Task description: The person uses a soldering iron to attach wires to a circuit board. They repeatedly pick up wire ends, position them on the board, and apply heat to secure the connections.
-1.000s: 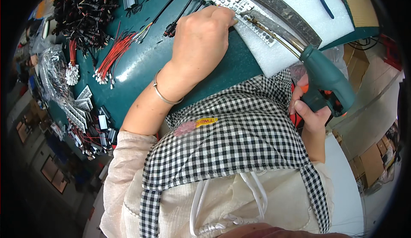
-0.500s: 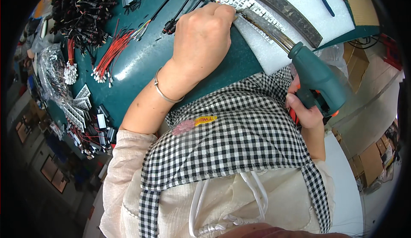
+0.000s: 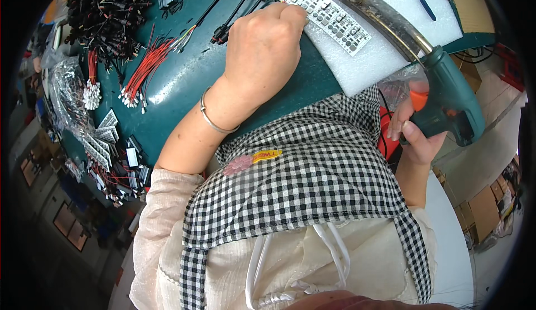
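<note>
The green surface (image 3: 184, 75) is smooth and shiny; brown boxes (image 3: 483, 214) sit off to the right. A flat, bumpy white board (image 3: 329, 18) lies on white foam (image 3: 354, 75). The right fingers (image 3: 397, 123) curl around a green tool (image 3: 453, 81); the left fingers (image 3: 293, 15) bend in beside the board, any hold hidden.

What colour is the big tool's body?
The tool's body is dark green, seen best in the head view.
</note>
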The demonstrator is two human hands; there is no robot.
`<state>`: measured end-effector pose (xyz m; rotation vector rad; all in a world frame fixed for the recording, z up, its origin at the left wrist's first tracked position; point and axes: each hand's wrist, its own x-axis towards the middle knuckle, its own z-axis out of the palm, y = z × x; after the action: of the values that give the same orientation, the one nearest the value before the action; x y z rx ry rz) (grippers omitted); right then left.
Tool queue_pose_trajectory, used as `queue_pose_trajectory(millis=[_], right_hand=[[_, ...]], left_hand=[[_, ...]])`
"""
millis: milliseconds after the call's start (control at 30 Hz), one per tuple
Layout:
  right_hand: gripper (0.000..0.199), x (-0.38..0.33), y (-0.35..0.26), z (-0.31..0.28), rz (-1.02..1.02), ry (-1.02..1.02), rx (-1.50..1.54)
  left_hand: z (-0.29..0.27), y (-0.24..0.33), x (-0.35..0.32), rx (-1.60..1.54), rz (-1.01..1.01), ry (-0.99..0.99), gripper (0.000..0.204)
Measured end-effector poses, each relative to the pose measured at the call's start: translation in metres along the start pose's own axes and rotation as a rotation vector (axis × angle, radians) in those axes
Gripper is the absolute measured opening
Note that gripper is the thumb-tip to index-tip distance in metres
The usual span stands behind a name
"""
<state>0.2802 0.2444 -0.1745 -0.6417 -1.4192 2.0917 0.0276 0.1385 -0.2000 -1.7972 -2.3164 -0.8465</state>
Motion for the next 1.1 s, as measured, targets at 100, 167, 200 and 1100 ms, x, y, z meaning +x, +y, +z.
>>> queue_pose_trajectory(millis=[100, 167, 200, 1100], right_hand=[[0.052, -0.004, 0.002, -0.003, 0.031, -0.024, -0.138], [0.048, -0.010, 0.004, -0.007, 0.077, -0.074, -0.159], [0.044, -0.011, 0.005, -0.008, 0.105, -0.106, -0.153], [0.044, -0.012, 0.023, -0.001, 0.002, -0.127, -0.316]], left_hand=[[0.000, 0.000, 0.000, 0.002, 0.002, 0.002, 0.006], [-0.001, -0.001, 0.001, 0.001, 0.008, 0.002, 0.006], [-0.001, -0.001, 0.001, 0.008, 0.013, 0.000, 0.006], [0.008, -0.012, -0.009, -0.003, 0.163, 0.069, 0.014]])
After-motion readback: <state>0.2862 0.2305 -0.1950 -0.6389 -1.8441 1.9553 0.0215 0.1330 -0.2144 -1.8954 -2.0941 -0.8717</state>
